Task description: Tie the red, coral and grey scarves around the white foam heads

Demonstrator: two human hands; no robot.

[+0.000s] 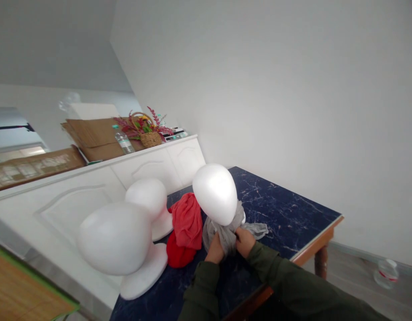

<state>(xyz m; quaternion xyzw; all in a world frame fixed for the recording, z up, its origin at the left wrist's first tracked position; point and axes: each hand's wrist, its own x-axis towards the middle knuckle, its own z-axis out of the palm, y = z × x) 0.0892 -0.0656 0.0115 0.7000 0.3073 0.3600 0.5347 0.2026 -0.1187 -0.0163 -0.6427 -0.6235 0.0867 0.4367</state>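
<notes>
A white mannequin head [215, 192] stands on the dark blue marbled table [275, 205], with a grey scarf [228, 238] wrapped around its neck. My left hand [215, 249] is closed on the scarf at the front left of the neck. Close beside it, my right hand [245, 242] grips the same cloth on the right. One end of the scarf [257, 229] lies loose on the table to the right. Both sets of fingertips are partly hidden in the folds.
Left of my hands are bundled coral cloth [187, 220] and red cloth [181, 254]. Two more white mannequin heads [115, 238] [147, 196] stand further left. Behind, a white cabinet [152, 167] carries cardboard boxes [99, 138], a bottle [124, 141] and a flower basket [151, 139]. A large bottle [386, 274] stands on the floor.
</notes>
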